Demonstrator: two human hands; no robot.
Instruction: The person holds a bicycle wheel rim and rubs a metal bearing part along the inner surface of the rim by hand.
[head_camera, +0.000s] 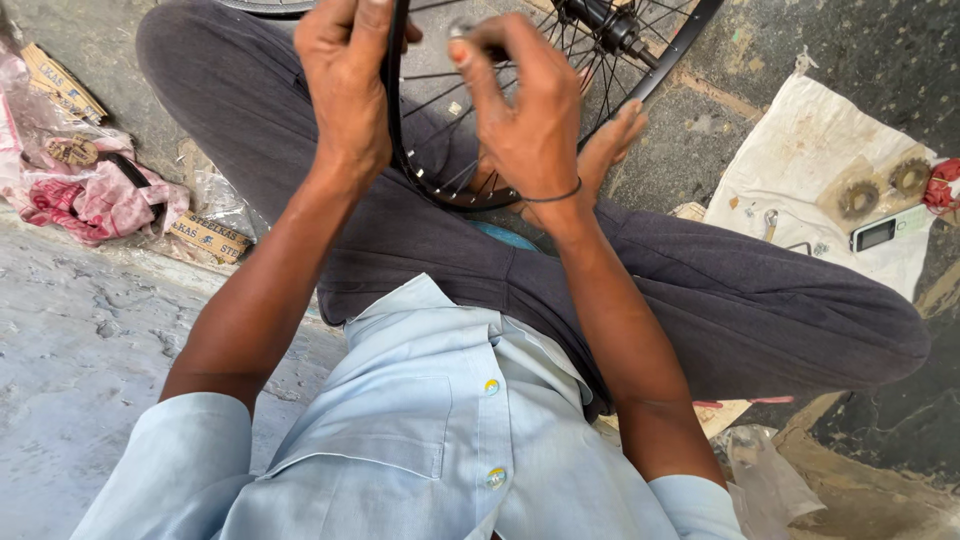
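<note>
Wheel rim (420, 180), black, spoked: left hand (345, 85) clamped around its edge. Right hand (525, 110) pinches a small metal tool (462, 28) (fingers closed) at the spokes (590, 40). White cloth (800, 150) with two sprockets (858, 198) lies nearby.

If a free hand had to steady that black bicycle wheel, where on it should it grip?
Grip the bare rim on its right arc, coming from the outer edge: the spokes crowd the inside. The left hand holds the near rim; the right hand's fingers pinch something small by the spokes.
</note>
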